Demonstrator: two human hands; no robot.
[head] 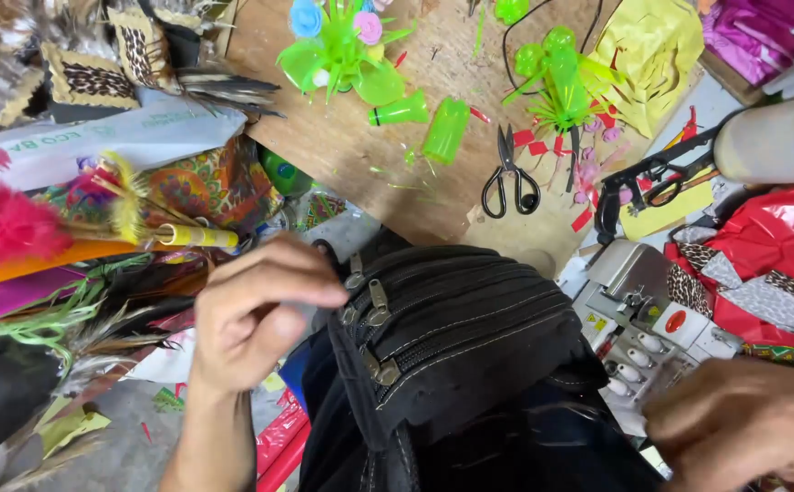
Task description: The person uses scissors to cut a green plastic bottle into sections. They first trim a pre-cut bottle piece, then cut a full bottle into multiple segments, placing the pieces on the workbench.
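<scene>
**Two hands at one black bag**

Your left hand pinches at the zips of the black fabric multi-pocket bag in your lap, its grip clenched; your right hand's grip I cannot tell. Beyond, the wooden bench carries one pair of black scissors and two green plastic-bottle flowers.

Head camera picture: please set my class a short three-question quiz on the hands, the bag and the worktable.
1. True or false: the left hand is at the zip pulls of the black bag.
2. Which tool lies on the wooden table between the green plastic pieces? A) scissors B) hammer C) pliers
3. What colour is the plastic flower craft at the top?

Key:
1. True.
2. A, the scissors.
3. Green, mainly.
</scene>
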